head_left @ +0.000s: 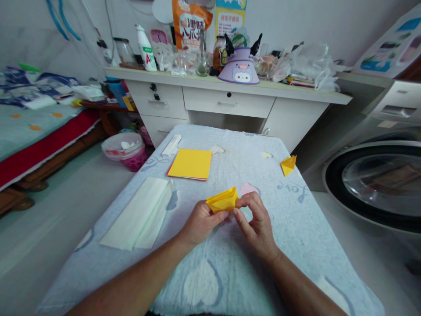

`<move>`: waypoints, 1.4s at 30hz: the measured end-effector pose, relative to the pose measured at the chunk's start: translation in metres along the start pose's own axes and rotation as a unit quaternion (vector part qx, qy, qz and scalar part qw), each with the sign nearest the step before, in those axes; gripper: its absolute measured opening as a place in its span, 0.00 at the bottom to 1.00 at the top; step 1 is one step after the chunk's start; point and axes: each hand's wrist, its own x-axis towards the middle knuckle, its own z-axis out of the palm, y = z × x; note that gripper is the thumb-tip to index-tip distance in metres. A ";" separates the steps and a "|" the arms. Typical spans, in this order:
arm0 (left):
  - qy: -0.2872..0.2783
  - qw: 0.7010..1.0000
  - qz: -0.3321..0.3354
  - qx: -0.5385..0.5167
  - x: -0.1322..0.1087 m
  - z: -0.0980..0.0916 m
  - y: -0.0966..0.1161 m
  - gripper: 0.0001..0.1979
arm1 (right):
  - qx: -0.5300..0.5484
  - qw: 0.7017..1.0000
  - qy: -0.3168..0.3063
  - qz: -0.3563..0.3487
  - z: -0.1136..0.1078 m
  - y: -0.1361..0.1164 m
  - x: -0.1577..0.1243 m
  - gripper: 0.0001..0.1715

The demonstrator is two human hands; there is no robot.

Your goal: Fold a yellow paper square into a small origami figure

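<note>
Above the middle of the cloth-covered table, a piece of folded yellow paper [221, 201] is held in the air, its layers showing along the upper edge. My left hand [198, 223] grips its lower left side, with the thumb along the bottom. At the right end, the thumb and index finger of my right hand [258, 226] pinch the paper's corner. Farther off lies a stack of square coloured paper [190, 163], yellow on top. Near the table's right edge rests a small yellow folded paper shape [288, 165].
Pale folded sheets [140, 215] lie on the left of the table [200, 281], and a narrow white box [171, 145] sits behind them. A white cabinet [226, 98] holding jars and bags stands beyond. A washing machine [378, 175] is at right, a pink bin [126, 151] at left.
</note>
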 end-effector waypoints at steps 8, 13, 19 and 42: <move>-0.026 0.996 -0.034 -0.079 0.000 -0.002 -0.003 0.13 | 0.020 0.998 0.019 0.052 -0.004 0.001 0.004 0.06; -0.073 0.993 -0.040 -0.086 0.000 -0.002 -0.004 0.15 | 0.083 0.992 0.003 0.100 -0.005 0.003 0.007 0.06; -0.077 0.990 -0.048 -0.104 -0.002 0.001 0.003 0.14 | 0.172 0.973 0.016 0.151 -0.002 0.012 0.005 0.06; -0.058 0.996 -0.054 -0.026 0.000 0.001 -0.007 0.15 | 0.291 0.924 -0.026 0.245 0.000 0.005 0.005 0.20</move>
